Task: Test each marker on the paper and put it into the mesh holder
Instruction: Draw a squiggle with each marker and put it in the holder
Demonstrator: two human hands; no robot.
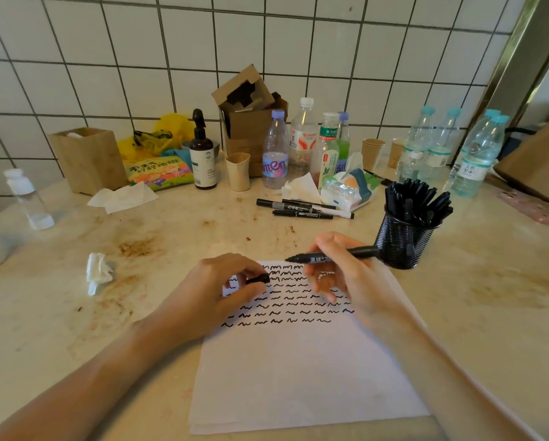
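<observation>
A white sheet of paper [298, 370] lies in front of me, its upper part filled with rows of black squiggles. My right hand [346, 278] holds an uncapped black marker [330, 257] level above the top of the sheet, tip pointing left. My left hand [222, 288] rests on the paper and pinches the marker's black cap [257, 279]. The black mesh holder [402, 241] stands just right of the paper, packed with several black markers. Three more markers [301, 210] lie on the counter behind the paper.
A crumpled tissue [98, 272] lies left of the paper. Bottles, paper cups, a tissue pack [346, 189], a cardboard box and a wooden box [88, 157] crowd the back of the stained counter along the tiled wall.
</observation>
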